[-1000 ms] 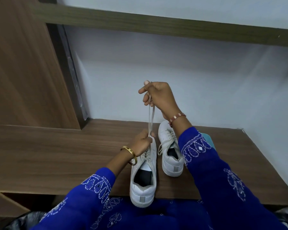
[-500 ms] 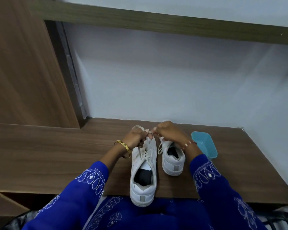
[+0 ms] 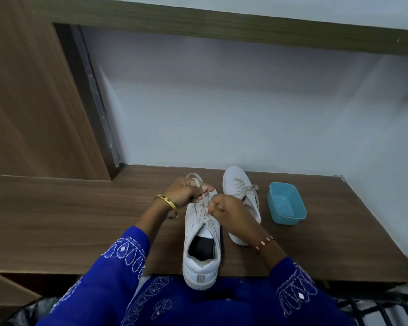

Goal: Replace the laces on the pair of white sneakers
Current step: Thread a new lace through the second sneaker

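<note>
Two white sneakers stand on a wooden desk [image 3: 68,222], toes toward the wall. The near sneaker [image 3: 201,252] sits at the desk's front edge, heel overhanging slightly. My left hand [image 3: 186,192] pinches a loop of its off-white lace [image 3: 194,178] over the toe end. My right hand [image 3: 229,211] is closed on the same lace over the eyelets. The far sneaker [image 3: 238,184] lies to the right, laced, partly hidden behind my right hand and wrist.
A light blue plastic tub [image 3: 286,205] stands right of the far sneaker. A grey wall rises behind the desk, with a wooden panel [image 3: 33,102] at left and a shelf [image 3: 222,27] overhead. A dark chair frame [image 3: 375,307] shows at bottom right.
One second ago my right hand held the lace stretched high above the near sneaker. It has come down to the eyelets, and both hands now grip the lace close to the shoe.
</note>
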### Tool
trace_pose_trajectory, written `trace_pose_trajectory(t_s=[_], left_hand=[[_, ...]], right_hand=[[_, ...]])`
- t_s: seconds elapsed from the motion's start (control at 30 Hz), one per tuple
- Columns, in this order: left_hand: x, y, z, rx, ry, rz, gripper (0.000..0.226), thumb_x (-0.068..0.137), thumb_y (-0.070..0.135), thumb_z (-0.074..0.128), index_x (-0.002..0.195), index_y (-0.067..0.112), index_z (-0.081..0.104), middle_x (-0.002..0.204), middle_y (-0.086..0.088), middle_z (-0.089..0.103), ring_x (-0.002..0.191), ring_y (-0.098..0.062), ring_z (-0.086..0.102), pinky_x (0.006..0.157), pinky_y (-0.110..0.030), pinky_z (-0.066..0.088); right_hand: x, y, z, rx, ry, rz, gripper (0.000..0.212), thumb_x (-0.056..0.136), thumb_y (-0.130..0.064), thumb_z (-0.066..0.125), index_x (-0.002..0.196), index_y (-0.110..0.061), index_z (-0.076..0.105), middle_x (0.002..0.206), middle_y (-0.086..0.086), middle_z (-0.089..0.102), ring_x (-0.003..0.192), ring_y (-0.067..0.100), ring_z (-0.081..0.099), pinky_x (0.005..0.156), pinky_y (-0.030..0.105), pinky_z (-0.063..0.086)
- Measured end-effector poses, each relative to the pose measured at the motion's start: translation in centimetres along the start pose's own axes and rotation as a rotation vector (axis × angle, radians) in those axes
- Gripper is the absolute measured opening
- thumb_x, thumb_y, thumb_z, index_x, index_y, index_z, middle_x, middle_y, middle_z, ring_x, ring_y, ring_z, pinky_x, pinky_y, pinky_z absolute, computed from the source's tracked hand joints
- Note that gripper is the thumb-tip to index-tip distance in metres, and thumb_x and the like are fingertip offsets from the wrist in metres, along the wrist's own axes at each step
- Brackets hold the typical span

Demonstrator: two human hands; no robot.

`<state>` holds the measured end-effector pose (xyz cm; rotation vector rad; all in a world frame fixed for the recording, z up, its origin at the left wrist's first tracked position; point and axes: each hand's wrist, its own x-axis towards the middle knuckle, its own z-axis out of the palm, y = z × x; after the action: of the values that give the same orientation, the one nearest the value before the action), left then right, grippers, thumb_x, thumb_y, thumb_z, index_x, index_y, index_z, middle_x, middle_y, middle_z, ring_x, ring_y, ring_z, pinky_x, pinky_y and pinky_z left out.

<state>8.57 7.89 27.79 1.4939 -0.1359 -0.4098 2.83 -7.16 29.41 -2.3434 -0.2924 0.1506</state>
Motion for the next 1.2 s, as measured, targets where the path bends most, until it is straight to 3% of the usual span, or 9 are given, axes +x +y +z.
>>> trace_pose_trajectory(t_s=[0.17,0.3,0.47,0.6,0.7,0.8,1.07,1.13,1.2], left_hand=[[-0.6,-0.2,-0.7,0.009,-0.027,0.018,0.020,0.085,-0.009,0.054,0.089,0.005,0.069,0.065,0.005,0.068,0.050,-0.002,0.052,0.055,-0.013,0.047],[-0.5,0.2,-0.7,0.301,-0.006,0.138,0.026,0.082,-0.009,0.059,0.104,0.002,0.067,0.065,0.015,0.069,0.058,0.004,0.058,0.061,-0.010,0.048],[-0.4,-0.4,-0.4,0.626,0.144,0.410,0.022,0.075,-0.007,0.068,0.090,0.010,0.074,0.072,0.008,0.065,0.068,0.001,0.060,0.065,-0.014,0.049],[-0.4,-1.5,0.1,0.563,0.245,0.490,0.017,0.073,-0.010,0.068,0.084,0.002,0.074,0.078,0.003,0.066,0.068,0.015,0.059,0.065,-0.002,0.043],[-0.3,-1.9,0.5,0.466,0.317,0.448,0.027,0.074,-0.010,0.067,0.088,0.012,0.071,0.083,-0.001,0.067,0.070,0.014,0.060,0.070,-0.006,0.047],[-0.3,-2.2,0.8,0.417,0.364,0.448,0.031,0.074,-0.009,0.068,0.086,0.019,0.070,0.082,0.000,0.068,0.069,0.008,0.060,0.072,-0.018,0.051],[-0.5,-2.6,1.2,-0.019,0.371,0.270,0.029,0.076,-0.021,0.058,0.071,0.007,0.063,0.060,0.010,0.069,0.058,-0.001,0.064,0.059,-0.015,0.054],[-0.7,-2.5,1.2,-0.091,0.352,0.258,0.028,0.076,-0.021,0.057,0.070,0.006,0.062,0.062,0.006,0.069,0.058,-0.004,0.065,0.058,-0.016,0.054],[-0.8,-2.5,1.6,-0.169,0.317,0.237,0.028,0.077,-0.022,0.056,0.071,0.004,0.061,0.064,0.003,0.069,0.058,-0.006,0.066,0.058,-0.017,0.055]], right_hand=[[1.2,1.9,0.4,0.418,0.152,0.143,0.025,0.091,-0.004,0.048,0.072,-0.016,0.059,0.070,-0.003,0.062,0.056,-0.001,0.056,0.054,0.011,0.043],[2.6,1.9,0.9,0.491,0.056,0.219,0.016,0.095,-0.009,0.045,0.088,-0.011,0.059,0.073,0.000,0.061,0.066,0.012,0.060,0.062,0.021,0.049],[2.7,1.6,1.4,0.489,0.030,0.221,0.025,0.094,-0.003,0.043,0.079,-0.015,0.059,0.066,0.002,0.060,0.055,0.010,0.061,0.053,0.020,0.047],[2.7,2.2,1.5,0.603,-0.035,0.249,0.018,0.093,-0.006,0.048,0.095,-0.006,0.066,0.069,0.002,0.060,0.059,0.009,0.053,0.059,0.022,0.048],[2.9,2.4,1.6,0.733,-0.032,0.294,0.020,0.093,-0.008,0.049,0.083,-0.011,0.067,0.080,0.006,0.067,0.069,0.015,0.060,0.068,0.030,0.050],[3.1,1.8,1.5,0.891,0.078,0.380,0.021,0.091,-0.007,0.049,0.073,-0.011,0.060,0.073,0.007,0.062,0.061,0.016,0.058,0.059,0.026,0.049],[2.7,1.4,-2.1,0.393,0.552,0.197,0.041,0.085,-0.017,0.062,0.052,-0.012,0.037,0.052,0.005,0.033,0.054,0.018,0.036,0.051,0.026,0.028],[2.1,2.0,-3.0,0.178,0.610,0.163,0.039,0.084,-0.018,0.063,0.053,-0.016,0.038,0.054,0.003,0.040,0.055,0.016,0.039,0.054,0.028,0.031],[1.7,2.6,-2.9,0.036,0.566,0.119,0.013,0.082,-0.017,0.063,0.070,-0.016,0.057,0.072,0.004,0.058,0.070,0.018,0.053,0.064,0.029,0.041]])
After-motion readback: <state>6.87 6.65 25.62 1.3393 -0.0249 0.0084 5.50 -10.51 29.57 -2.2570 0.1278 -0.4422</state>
